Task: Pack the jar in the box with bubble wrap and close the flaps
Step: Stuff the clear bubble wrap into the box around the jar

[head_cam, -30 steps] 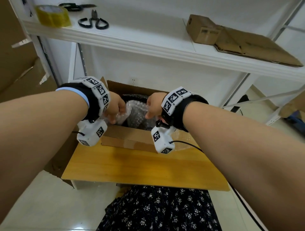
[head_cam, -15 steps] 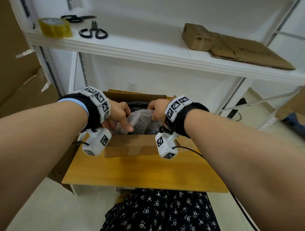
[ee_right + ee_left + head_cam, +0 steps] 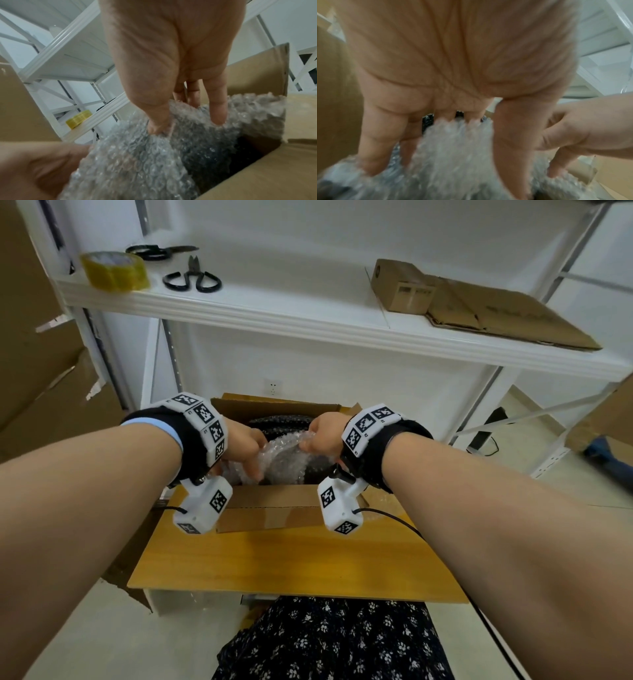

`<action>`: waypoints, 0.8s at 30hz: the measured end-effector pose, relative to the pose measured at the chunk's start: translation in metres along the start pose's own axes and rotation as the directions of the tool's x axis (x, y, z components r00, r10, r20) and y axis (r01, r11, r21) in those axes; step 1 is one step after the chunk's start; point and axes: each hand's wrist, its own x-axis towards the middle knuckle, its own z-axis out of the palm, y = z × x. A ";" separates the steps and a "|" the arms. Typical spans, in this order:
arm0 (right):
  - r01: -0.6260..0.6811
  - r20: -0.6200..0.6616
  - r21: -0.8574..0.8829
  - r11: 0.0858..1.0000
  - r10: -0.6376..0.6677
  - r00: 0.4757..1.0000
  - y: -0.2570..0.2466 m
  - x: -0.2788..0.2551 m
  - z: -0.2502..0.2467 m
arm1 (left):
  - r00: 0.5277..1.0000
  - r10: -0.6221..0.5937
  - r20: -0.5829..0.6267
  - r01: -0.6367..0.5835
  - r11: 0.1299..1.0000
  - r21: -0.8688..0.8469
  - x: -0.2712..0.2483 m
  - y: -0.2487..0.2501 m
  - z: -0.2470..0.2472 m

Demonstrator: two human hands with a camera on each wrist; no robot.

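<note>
Clear bubble wrap (image 3: pixel 281 457), a crumpled sheet, bulges out of the open top of a brown cardboard box (image 3: pixel 274 505) and sits directly between both hands. The jar itself cannot be made out under the wrap, so its long axis and facing cannot be told. The left hand (image 3: pixel 239 446) grips the wrap's left side, fingers (image 3: pixel 382 135) curled down into it. The right hand (image 3: pixel 323 433) pinches the wrap's right edge between thumb and fingers (image 3: pixel 217 108). Below the hands, the box's near flap lies folded outward on a yellow wooden tabletop (image 3: pixel 291 563). Beyond the hands, the far flap stands upright. Higher and farther, a white shelf (image 3: pixel 308 316) carries a yellow tape roll (image 3: pixel 114 270) and black-handled scissors (image 3: pixel 191 278).
</note>
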 end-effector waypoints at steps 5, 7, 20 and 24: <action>-0.061 -0.009 -0.053 0.997 0.061 0.998 0.010 -0.001 -0.010 | 0.990 -0.005 -0.144 0.020 0.994 0.103 0.004 -0.008 0.003; -0.063 -0.014 -0.003 0.998 0.063 0.998 0.014 -0.001 -0.011 | 0.973 0.049 -0.224 0.009 0.968 0.252 0.005 -0.007 0.007; 0.027 0.008 0.174 0.984 -0.029 1.000 0.008 -0.007 -0.008 | 0.962 0.039 -0.271 -0.040 0.999 0.003 0.017 -0.017 0.001; 0.004 0.005 0.137 0.991 -0.004 1.000 0.008 -0.006 -0.009 | 0.968 0.045 -0.247 0.022 0.964 0.264 0.019 -0.016 0.002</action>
